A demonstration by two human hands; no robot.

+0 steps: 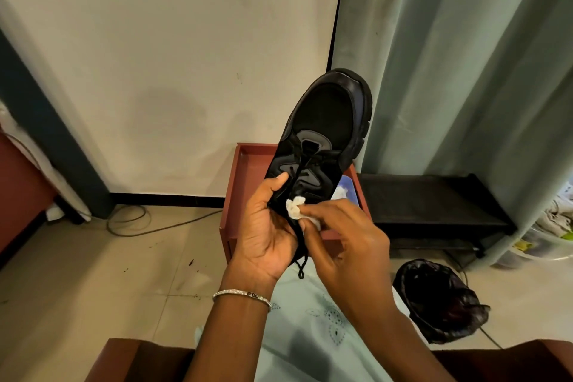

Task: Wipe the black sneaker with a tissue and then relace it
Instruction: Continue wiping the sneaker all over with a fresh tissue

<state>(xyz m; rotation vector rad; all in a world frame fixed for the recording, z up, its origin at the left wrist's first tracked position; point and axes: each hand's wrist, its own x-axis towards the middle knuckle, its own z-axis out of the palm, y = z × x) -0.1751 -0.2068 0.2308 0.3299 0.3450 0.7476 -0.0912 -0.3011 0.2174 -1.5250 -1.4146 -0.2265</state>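
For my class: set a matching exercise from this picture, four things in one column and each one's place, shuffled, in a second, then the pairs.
1 sneaker
2 tissue
3 bracelet
4 black bag

A on the floor
B round a wrist
C gripped by the left hand
D pinched by the right hand

Pairs: 1-C, 2-D, 3-B, 4-A.

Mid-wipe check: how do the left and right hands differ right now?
The left hand grips the black sneaker near its heel; the right hand pinches a crumpled white tissue against the upper by the laces. The left wrist wears a bracelet; the right is bare. Both are at the sneaker's rear half.
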